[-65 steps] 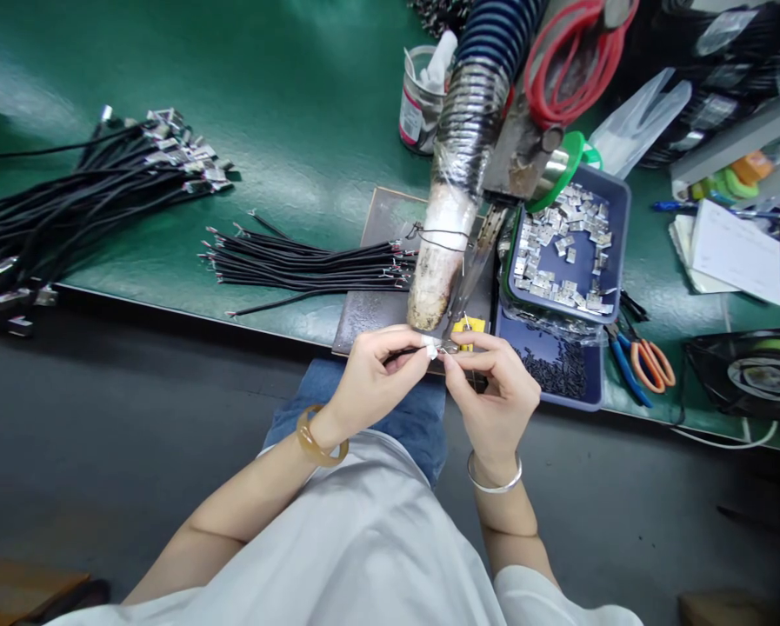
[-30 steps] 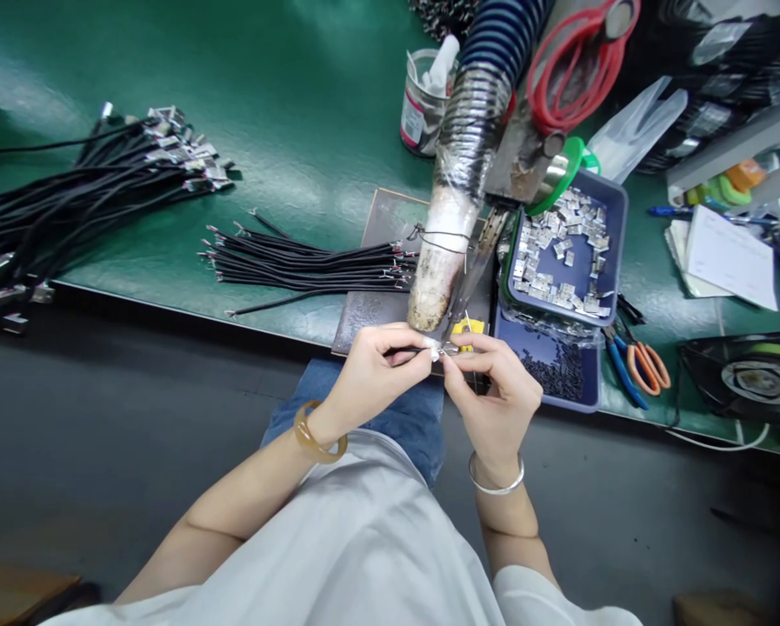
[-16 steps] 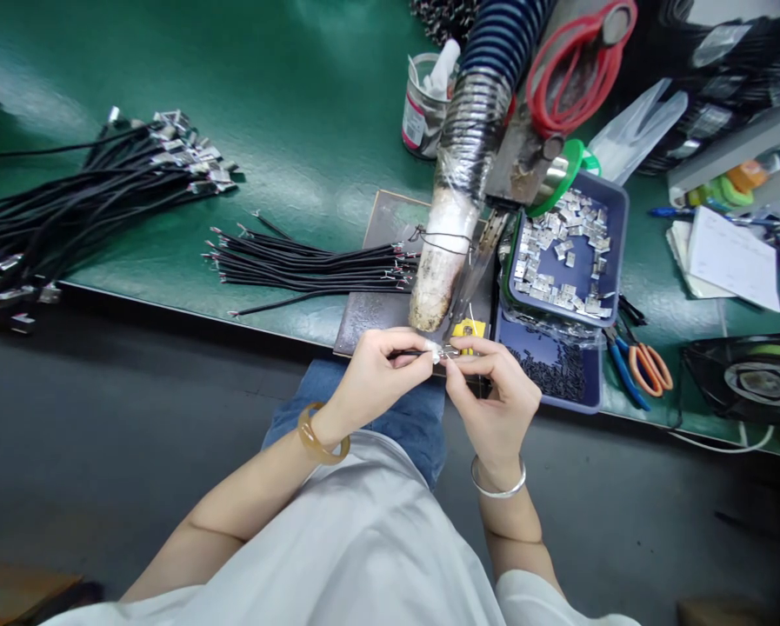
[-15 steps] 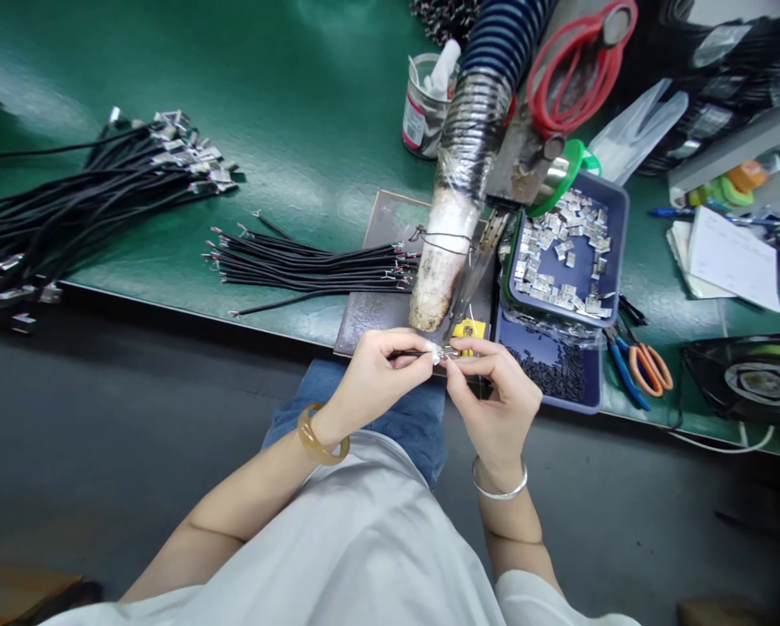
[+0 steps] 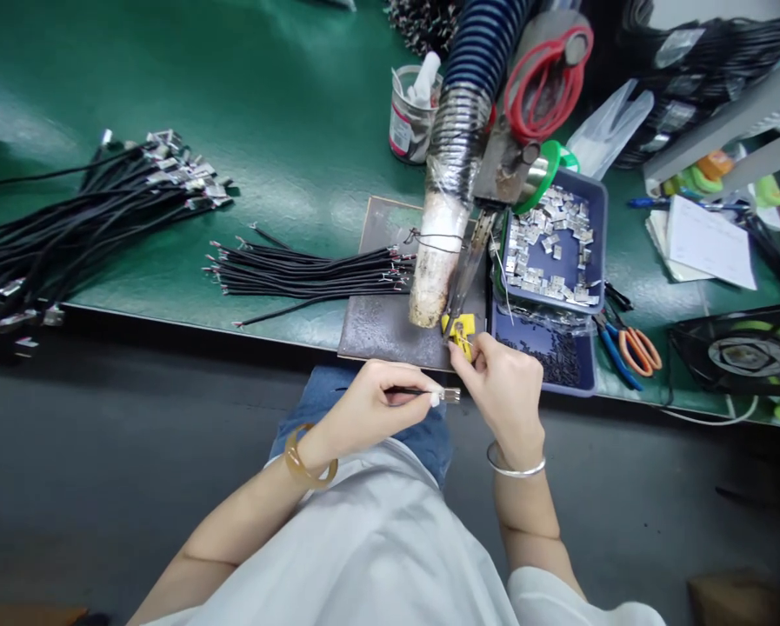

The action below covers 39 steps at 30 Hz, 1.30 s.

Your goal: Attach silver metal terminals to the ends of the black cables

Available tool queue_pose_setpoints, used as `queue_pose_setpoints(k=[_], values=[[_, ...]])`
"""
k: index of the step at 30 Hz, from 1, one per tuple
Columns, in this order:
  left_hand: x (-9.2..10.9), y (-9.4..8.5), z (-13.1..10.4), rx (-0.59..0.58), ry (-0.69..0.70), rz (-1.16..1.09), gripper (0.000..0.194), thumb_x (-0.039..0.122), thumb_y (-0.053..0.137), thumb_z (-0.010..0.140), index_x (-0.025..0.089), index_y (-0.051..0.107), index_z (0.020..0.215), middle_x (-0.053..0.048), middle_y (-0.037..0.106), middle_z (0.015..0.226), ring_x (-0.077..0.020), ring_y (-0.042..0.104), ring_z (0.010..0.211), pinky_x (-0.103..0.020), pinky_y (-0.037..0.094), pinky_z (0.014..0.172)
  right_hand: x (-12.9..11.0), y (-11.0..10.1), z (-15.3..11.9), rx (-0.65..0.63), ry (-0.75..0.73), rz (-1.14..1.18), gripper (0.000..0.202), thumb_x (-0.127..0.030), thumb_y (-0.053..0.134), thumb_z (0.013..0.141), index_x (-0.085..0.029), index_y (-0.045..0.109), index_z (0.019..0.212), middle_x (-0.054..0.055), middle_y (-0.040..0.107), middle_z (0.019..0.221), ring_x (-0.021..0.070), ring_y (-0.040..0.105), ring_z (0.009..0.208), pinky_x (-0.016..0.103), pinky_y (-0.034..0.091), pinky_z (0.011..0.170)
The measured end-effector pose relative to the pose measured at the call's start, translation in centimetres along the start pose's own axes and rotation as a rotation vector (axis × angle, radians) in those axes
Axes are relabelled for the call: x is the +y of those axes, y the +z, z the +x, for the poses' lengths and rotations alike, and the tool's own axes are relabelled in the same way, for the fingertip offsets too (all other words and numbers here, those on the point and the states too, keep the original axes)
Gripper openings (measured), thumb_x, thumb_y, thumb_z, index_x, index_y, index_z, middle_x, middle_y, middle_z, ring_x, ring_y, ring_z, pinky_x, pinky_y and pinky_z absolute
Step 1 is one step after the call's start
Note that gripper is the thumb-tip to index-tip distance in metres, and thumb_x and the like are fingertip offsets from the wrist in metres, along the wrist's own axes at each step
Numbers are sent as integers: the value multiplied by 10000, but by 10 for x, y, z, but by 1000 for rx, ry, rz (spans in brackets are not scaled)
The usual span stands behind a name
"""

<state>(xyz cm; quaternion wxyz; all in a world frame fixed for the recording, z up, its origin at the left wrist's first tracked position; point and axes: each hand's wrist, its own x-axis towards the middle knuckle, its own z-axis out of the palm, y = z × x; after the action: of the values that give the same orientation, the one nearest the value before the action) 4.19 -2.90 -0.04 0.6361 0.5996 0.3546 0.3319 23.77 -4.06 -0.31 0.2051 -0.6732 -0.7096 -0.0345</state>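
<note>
My left hand pinches a thin black cable near its end, just in front of the table edge. From its fingertips a silver USB plug sticks out to the right. My right hand has its thumb and fingers closed around the near end of a small yellow fixture. That fixture lies on a dark mat, under the tip of a soldering tool. The contact between fingers and fixture is partly hidden.
Black cables with stripped ends lie across the mat's left side. Farther left is a pile of cables with plugs. A blue tray of metal shells, pliers and a fume hose stand to the right and above.
My hands have come apart. The left hand has drawn slightly down toward me with the cable and its plug; the right has left the plug and gone to the yellow fixture.
</note>
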Motion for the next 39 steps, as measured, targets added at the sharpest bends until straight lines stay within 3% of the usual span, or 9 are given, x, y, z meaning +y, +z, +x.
queue_pose_setpoints(k=[7, 13, 15, 18, 21, 26, 29, 32, 39], values=[[1, -34, -12, 323, -44, -126, 64, 212, 772, 709, 153, 789, 727, -36, 707, 644, -112, 566, 553, -204, 477, 512, -16, -16, -17, 2, 15, 448, 355, -306, 692, 892, -214, 440, 658, -100, 383, 539, 51, 362, 452, 190, 318, 484], [2, -51, -17, 424, -55, -181, 61, 221, 782, 685, 162, 777, 700, 25, 555, 503, -66, 406, 461, -181, 345, 427, -17, -23, -17, 241, 9, 309, 334, -261, 702, 888, -212, 452, 672, -100, 393, 539, 49, 349, 438, 203, 305, 483], [2, -51, -19, 417, -51, -199, 60, 218, 787, 682, 162, 783, 702, 33, 525, 488, -59, 378, 456, -177, 333, 429, -17, -24, -15, 245, -83, 280, 334, -266, 690, 902, -212, 447, 679, -94, 408, 545, 54, 362, 444, 210, 306, 495], [1, -51, -21, 397, -49, -227, 55, 206, 795, 676, 169, 796, 716, 39, 509, 483, -49, 355, 454, -168, 316, 431, -14, -21, -16, 50, -225, 149, 326, -258, 622, 943, -213, 443, 674, -70, 453, 559, 75, 396, 465, 237, 291, 515], [0, -51, -22, 373, -50, -227, 52, 201, 793, 677, 169, 797, 718, 31, 534, 503, -48, 353, 460, -168, 311, 434, -6, -13, -16, -56, -190, 25, 318, -269, 577, 964, -210, 458, 675, -54, 498, 570, 84, 412, 462, 255, 263, 514], [0, -39, -15, 264, -61, -159, 81, 215, 757, 703, 135, 764, 701, 3, 566, 558, -67, 394, 500, -184, 326, 460, 9, -3, -10, 101, -13, 31, 334, -436, 638, 942, -202, 536, 726, -70, 445, 522, 84, 433, 444, 247, 279, 491], [1, -25, -4, 180, -73, -111, 120, 234, 718, 731, 118, 738, 712, 8, 517, 564, -73, 380, 527, -193, 317, 486, 5, -7, -14, 300, 86, 239, 130, -323, 602, 964, -203, 620, 1011, -78, 489, 559, 91, 463, 441, 235, 340, 472], [0, -12, 10, 111, -74, -104, 168, 261, 672, 764, 112, 682, 686, 33, 422, 549, -66, 323, 529, -199, 271, 496, -8, -15, -27, 372, 170, 562, 277, -223, 571, 977, -230, 579, 1253, -38, 672, 715, 103, 573, 485, 234, 456, 475], [-1, 0, 28, 99, -60, -139, 180, 256, 641, 773, 118, 621, 660, 42, 405, 563, -66, 321, 541, -191, 269, 506, -25, -8, -36, 338, -26, 502, 176, -84, 680, 880, -237, 676, 966, 22, 783, 940, 176, 768, 868, 300, 635, 780]])
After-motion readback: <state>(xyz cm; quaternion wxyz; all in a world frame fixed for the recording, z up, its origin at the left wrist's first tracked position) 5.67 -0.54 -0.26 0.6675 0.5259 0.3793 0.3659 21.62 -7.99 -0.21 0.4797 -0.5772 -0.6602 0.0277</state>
